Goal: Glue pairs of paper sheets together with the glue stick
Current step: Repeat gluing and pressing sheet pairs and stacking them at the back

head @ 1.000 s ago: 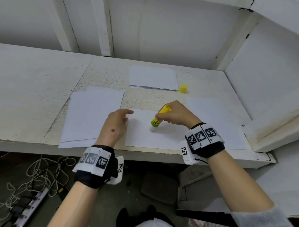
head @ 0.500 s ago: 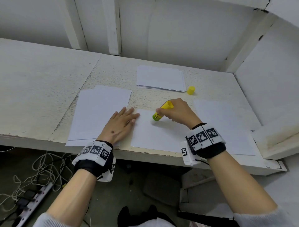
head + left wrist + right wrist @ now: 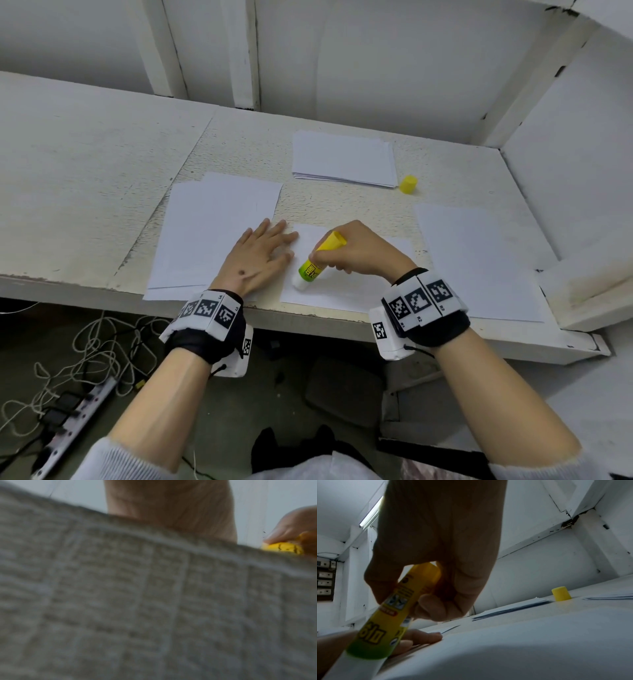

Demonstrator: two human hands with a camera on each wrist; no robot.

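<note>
Leaning with its white tip down to the lower left, the glue stick [image 3: 315, 264] touches the middle paper sheet [image 3: 346, 287]. The right hand [image 3: 359, 253] curls its fingers around it. The left hand [image 3: 260, 255] lies flat and open on the sheet's left edge.

Glue stick [image 3: 388, 616] label print blurred; unreadable

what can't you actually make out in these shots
- Glue stick tip: in the right wrist view it is cut off by the bottom edge.
- Glue laid on the centre sheet: no trace shows on the white paper.
- Left hand: the left wrist view is mostly filled by a blurred grey surface.
</note>
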